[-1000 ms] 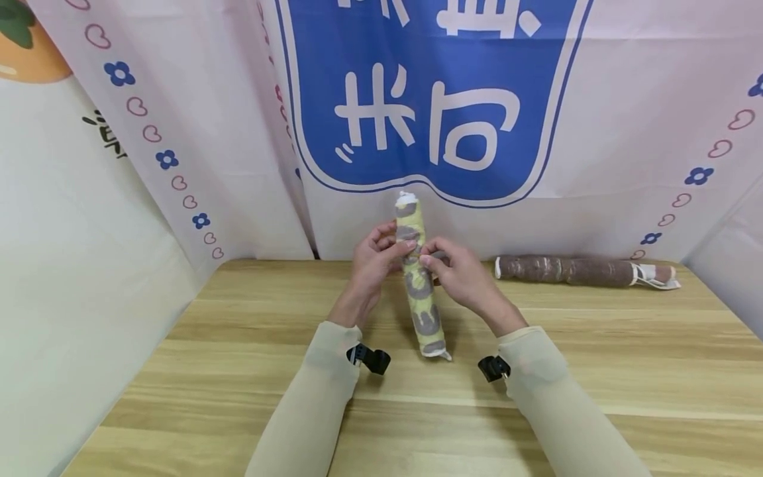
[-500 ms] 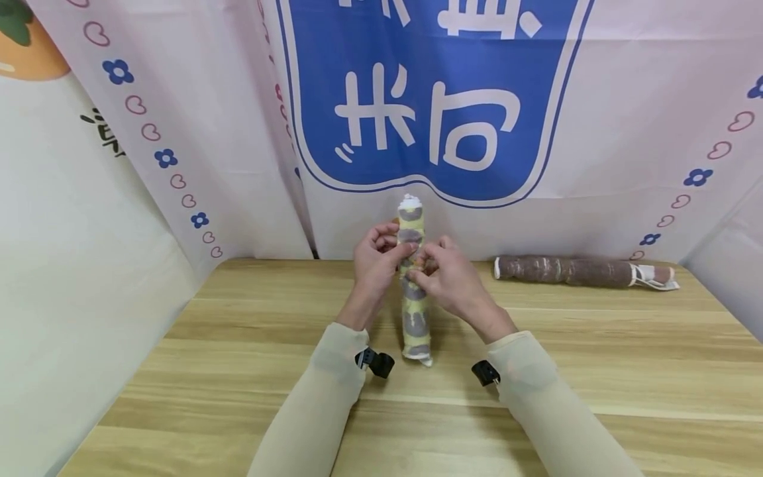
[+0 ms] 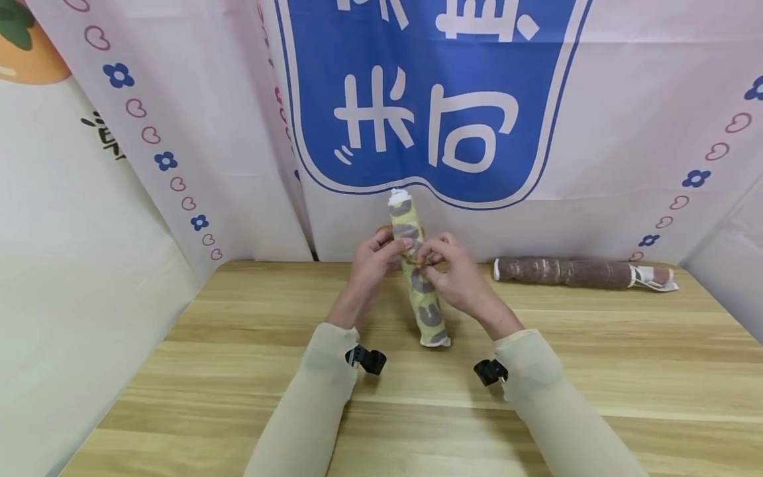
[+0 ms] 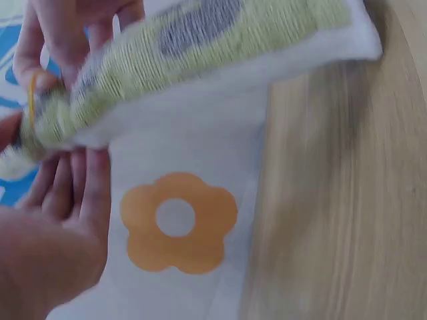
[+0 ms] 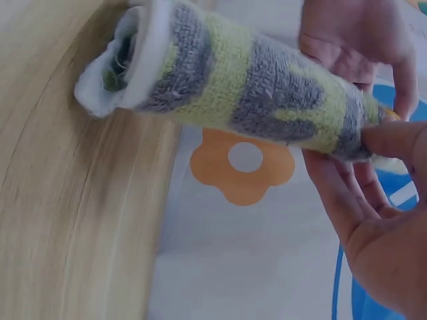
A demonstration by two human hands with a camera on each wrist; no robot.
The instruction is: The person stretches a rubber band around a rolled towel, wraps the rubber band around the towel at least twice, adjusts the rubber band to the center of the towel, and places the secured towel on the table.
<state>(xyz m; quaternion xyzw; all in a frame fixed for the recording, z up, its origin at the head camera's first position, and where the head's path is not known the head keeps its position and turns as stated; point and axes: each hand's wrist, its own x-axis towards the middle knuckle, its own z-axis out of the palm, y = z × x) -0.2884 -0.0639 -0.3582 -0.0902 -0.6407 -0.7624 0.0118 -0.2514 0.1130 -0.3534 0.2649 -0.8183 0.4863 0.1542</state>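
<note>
A rolled towel, yellow-green with grey patches and white ends, stands slanted over the table in the head view. My left hand grips it around the middle, thumb across the front and fingers behind. A thin orange rubber band circles the roll between my hands. From the right, my right hand pinches the band against the towel's side; the right wrist view shows the thumb lying on the roll. Seen there, the towel's near end has loose layered edges. Part of the band is hidden behind the towel.
A brown rolled towel with a white label lies at the back right of the wooden table. A printed cloth with a blue panel hangs right behind the table's back edge.
The towel's lower end swung left, then back right and up a little, and its top now leans left. The orange band shows as a wider loop around it. Both hands stay near its middle.
</note>
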